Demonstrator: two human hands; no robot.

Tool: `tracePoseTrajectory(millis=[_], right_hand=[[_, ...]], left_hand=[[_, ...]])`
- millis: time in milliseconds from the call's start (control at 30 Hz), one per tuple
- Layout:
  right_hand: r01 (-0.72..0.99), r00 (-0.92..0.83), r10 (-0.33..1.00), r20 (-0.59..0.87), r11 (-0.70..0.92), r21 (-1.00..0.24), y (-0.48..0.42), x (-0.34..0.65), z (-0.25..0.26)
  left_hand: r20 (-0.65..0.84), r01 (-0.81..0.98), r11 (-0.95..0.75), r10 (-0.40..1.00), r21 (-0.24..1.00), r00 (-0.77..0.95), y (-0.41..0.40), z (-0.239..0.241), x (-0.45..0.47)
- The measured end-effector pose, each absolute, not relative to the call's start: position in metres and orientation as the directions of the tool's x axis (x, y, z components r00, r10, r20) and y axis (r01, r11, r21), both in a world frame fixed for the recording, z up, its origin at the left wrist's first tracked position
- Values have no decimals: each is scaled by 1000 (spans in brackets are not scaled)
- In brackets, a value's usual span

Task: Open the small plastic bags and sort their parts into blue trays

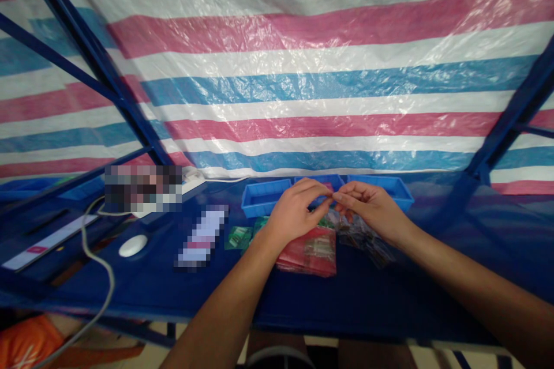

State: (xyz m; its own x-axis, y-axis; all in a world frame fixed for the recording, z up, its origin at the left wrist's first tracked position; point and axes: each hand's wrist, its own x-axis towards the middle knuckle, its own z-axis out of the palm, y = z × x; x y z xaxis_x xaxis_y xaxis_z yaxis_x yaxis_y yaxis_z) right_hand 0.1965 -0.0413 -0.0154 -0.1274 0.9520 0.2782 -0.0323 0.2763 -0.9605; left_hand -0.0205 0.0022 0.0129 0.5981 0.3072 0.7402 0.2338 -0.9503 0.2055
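Observation:
My left hand and my right hand meet fingertip to fingertip above the blue table. Both are closed in a pinch; whatever sits between the fingers is too small to name. Beneath my left hand lies a stack of red plastic packets. Green packets rest to the left of it, partly behind my left wrist. Under my right hand is a loose pile of clear small bags with dark contents. Behind the hands stand blue trays, one at the left and one at the right; a middle one is partly hidden.
Left of the packets lie a blurred-out phone-like rectangle and a white oval object. A white cable runs over the table edge near a power strip. Blue metal posts and a striped sheet enclose the table.

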Motion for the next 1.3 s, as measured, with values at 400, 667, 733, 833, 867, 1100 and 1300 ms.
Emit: tracePoseTrajectory(millis=[400, 667, 733, 833, 867, 1100, 1300], right_hand=[[-63, -109, 949, 297, 292, -954, -46, 195, -10], [-27, -117, 944, 307, 306, -952, -45, 195, -12], [-20, -119, 941, 316, 316, -948, -45, 195, -13], [-11, -129, 936, 328, 329, -944, -45, 195, -13], [-13, -130, 934, 332, 333, -943, -45, 195, -14], [-45, -130, 921, 367, 364, -930, -44, 195, -18], [-40, -133, 920, 369, 367, -929, -46, 194, -16]], left_hand=[[737, 219, -954, 297, 204, 608, 8, 10, -22], [750, 232, -955, 288, 183, 595, 7, 9, -22], [754, 226, -958, 279, 176, 595, 6, 10, -21], [760, 212, -962, 264, 169, 594, 6, 10, -21], [761, 210, -963, 262, 168, 593, 5, 10, -20], [752, 211, -963, 262, 166, 605, 4, 10, -21], [743, 207, -960, 278, 189, 609, 1, 14, -20]])
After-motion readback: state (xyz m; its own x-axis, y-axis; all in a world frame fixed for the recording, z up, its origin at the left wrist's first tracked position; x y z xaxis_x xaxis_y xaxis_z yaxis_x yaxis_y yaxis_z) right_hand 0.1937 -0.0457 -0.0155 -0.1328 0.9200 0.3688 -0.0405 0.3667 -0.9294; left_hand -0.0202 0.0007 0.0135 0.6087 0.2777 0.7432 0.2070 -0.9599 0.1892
